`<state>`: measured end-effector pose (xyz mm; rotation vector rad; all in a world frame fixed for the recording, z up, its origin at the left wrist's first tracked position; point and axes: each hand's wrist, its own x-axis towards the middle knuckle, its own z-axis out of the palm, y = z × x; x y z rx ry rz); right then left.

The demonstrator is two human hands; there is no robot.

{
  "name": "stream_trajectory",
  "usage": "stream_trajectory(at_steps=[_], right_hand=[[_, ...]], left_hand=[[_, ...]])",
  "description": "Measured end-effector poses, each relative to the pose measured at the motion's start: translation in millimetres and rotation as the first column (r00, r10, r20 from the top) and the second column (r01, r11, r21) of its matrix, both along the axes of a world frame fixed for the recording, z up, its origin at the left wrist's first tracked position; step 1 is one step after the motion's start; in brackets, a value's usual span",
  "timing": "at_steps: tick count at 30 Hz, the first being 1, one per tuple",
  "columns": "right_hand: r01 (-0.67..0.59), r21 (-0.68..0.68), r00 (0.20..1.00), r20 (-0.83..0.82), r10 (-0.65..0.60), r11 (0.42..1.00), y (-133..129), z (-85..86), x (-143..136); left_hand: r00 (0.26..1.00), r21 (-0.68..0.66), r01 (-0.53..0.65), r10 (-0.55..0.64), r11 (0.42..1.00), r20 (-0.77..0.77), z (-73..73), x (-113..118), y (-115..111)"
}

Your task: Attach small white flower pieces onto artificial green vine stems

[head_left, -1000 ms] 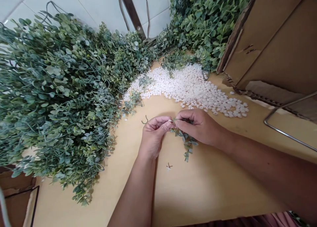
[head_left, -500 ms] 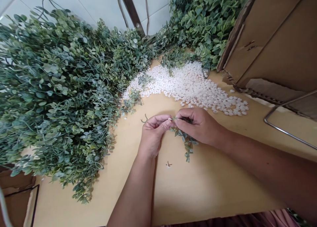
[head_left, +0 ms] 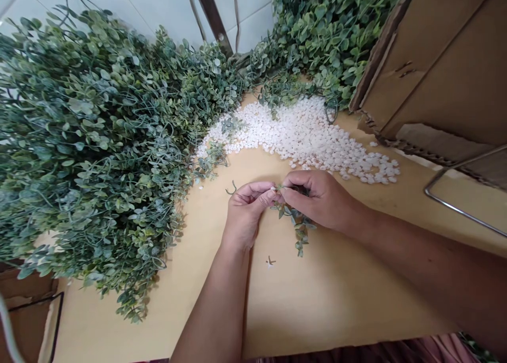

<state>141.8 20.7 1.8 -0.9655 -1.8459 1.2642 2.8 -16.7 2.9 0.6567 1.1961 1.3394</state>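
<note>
My left hand (head_left: 249, 207) and my right hand (head_left: 317, 196) meet over the middle of the table, fingertips almost touching. Between them they pinch a small sprig of artificial green leaves (head_left: 300, 231), whose leafy end hangs down below my right hand. A bit of its stem pokes out beyond my left fingers at the far side. Something small and pale shows at the left fingertips, too small to make out. Just beyond my hands lies a spread heap of small white plastic pieces (head_left: 301, 133).
A large pile of artificial foliage (head_left: 119, 125) covers the left side. More greenery (head_left: 325, 30) stands at the back right, beside a cardboard box (head_left: 443, 72) and a bent metal rod (head_left: 463, 210). A tiny star-shaped piece (head_left: 270, 261) lies on the tan tabletop (head_left: 317, 305) in front.
Both hands keep their pinch on the sprig at nearly the same spot. The fingertips have shifted only slightly, and the view has moved a little.
</note>
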Motion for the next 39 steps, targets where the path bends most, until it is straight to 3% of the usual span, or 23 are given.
stream_trajectory(at_steps=[15, 29, 39], right_hand=[[0.032, 0.017, 0.999, 0.039, -0.033, 0.999, -2.0, -4.9, -3.1], [-0.018, -0.094, 0.995, -0.101, 0.008, 0.995, -3.0, -5.4, -4.1], [-0.009, -0.079, 0.998, -0.056, 0.004, 0.997, -2.4, -6.1, -5.1]], left_hand=[[0.999, -0.026, -0.006, 0.005, 1.000, -0.037, -1.4, 1.0, 0.0], [0.999, -0.021, 0.005, -0.006, 1.000, -0.047, -0.3, 0.0, 1.1], [0.998, -0.006, 0.011, -0.011, 1.000, -0.064, -1.6, 0.8, 1.9]])
